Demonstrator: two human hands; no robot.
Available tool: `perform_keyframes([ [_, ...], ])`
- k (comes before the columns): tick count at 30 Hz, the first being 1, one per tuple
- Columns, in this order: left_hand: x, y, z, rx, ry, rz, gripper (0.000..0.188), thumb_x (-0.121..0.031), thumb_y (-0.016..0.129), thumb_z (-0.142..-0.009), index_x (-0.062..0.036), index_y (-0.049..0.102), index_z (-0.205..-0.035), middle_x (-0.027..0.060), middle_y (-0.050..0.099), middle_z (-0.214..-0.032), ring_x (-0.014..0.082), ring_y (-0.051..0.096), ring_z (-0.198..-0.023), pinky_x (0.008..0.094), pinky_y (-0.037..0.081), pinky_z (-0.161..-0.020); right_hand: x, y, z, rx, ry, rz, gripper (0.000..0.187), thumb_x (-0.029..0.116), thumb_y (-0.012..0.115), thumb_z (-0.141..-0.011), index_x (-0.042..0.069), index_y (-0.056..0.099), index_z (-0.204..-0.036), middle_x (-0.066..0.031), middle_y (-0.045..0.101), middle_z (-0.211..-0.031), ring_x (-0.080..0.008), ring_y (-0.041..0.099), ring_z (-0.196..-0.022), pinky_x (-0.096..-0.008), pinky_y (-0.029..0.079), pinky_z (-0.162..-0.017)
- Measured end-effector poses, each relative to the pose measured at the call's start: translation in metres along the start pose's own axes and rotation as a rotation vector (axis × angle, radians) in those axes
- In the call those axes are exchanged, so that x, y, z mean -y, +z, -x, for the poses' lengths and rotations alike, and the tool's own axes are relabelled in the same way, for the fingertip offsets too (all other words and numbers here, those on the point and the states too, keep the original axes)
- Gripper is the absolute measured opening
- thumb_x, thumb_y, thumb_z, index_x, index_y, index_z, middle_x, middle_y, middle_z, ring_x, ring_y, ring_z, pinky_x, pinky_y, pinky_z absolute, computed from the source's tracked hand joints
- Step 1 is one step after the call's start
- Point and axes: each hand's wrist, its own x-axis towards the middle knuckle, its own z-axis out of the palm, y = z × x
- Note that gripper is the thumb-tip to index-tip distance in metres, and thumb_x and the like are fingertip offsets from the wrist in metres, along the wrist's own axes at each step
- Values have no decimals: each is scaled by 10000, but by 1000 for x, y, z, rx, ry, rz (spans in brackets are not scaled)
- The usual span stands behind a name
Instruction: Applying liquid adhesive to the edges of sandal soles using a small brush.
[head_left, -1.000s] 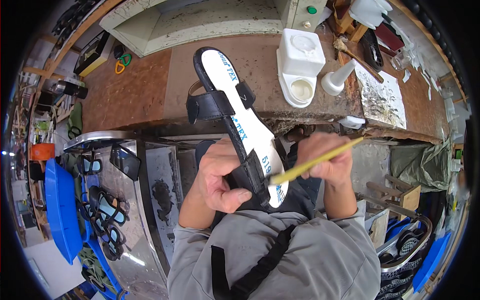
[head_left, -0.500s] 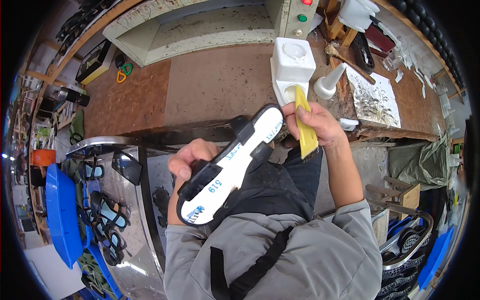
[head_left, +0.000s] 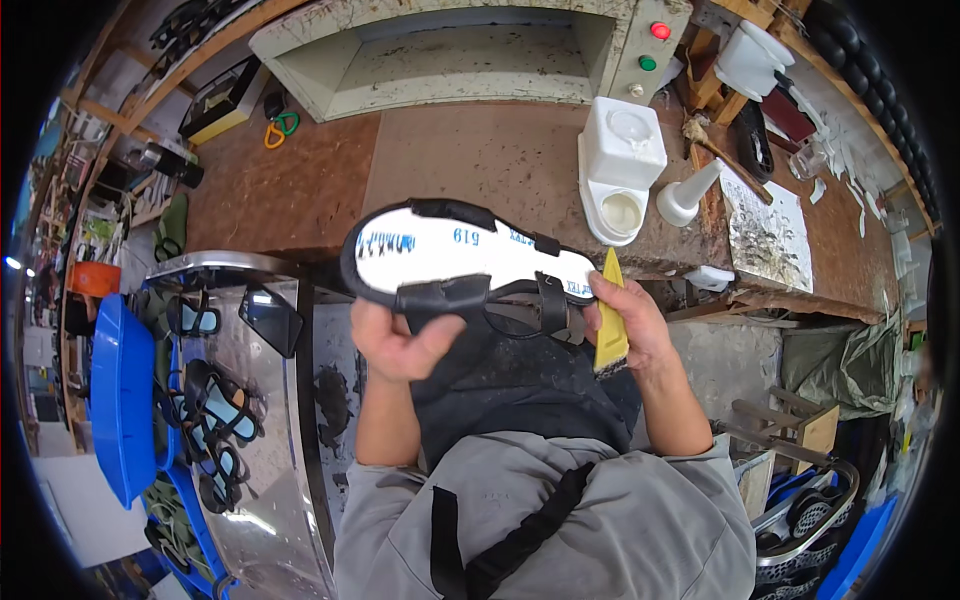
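Observation:
A black strapped sandal upper (head_left: 450,245) lies almost level before me, its white underside with blue markings facing up. My left hand (head_left: 392,342) grips its wide end from below, the fingers partly hidden under it and the thumb standing off the edge. At the narrow end my right hand (head_left: 650,328) is closed on a yellow flat-handled brush (head_left: 612,322), with dark bristles at the lower end. The fingers of that hand also meet the sandal's narrow tip. Just beyond stands a white dispenser bottle (head_left: 625,150) whose open cup (head_left: 622,212) holds something whitish.
A white cone-nozzled bottle (head_left: 690,195) and a stained paper sheet (head_left: 768,240) are on the brown bench (head_left: 450,150). Behind stands a grey machine housing (head_left: 470,60). Orange-and-green-handled scissors (head_left: 280,128) lie at the left. Several sandals (head_left: 225,410) rest on a metal-edged surface beside a blue bin (head_left: 122,400).
The sandal has swung from a steep slant to nearly level, its wide end rising away from me. My left hand has shifted under that end. The brush has moved lower, away from the cup.

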Motion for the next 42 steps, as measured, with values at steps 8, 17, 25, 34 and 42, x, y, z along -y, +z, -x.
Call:
perform_keyframes([
  [8,31,10,-25,438,-447,848,491,-185,683,-695,94,525,-1067,111,596,-1004,157,572,-916,275,441,-826,40,-26,26,-12,-604,-4,283,216,525,-895,-46,567,-992,-140,631,-748,-159,606,-581,-257,505,-526],
  [17,5,56,-32,646,-272,842,443,-266,676,-654,74,578,-920,107,590,-862,167,563,-792,271,434,-717,37,40,34,85,-1175,567,176,18,680,-737,-65,625,-882,-173,645,-790,-223,622,-673,-305,492,-628],
  [25,-3,59,-37,649,-276,819,441,-282,673,-663,72,580,-910,119,590,-857,179,566,-778,274,436,-704,39,42,33,148,-1280,690,184,-26,709,-678,-66,627,-837,-159,645,-746,-230,633,-641,-288,480,-547],
  [34,-3,62,-32,630,-360,953,392,-213,685,-684,73,570,-926,103,582,-892,150,549,-784,258,434,-707,29,35,40,151,-1317,690,175,-12,714,-672,-61,625,-816,-150,642,-730,-237,644,-619,-287,471,-505],
  [42,-7,61,-31,589,-499,1016,385,-196,694,-691,77,564,-929,85,587,-892,126,542,-786,244,434,-704,23,30,45,187,-1349,669,186,8,728,-667,-59,626,-808,-144,631,-708,-242,650,-624,-292,481,-499],
])
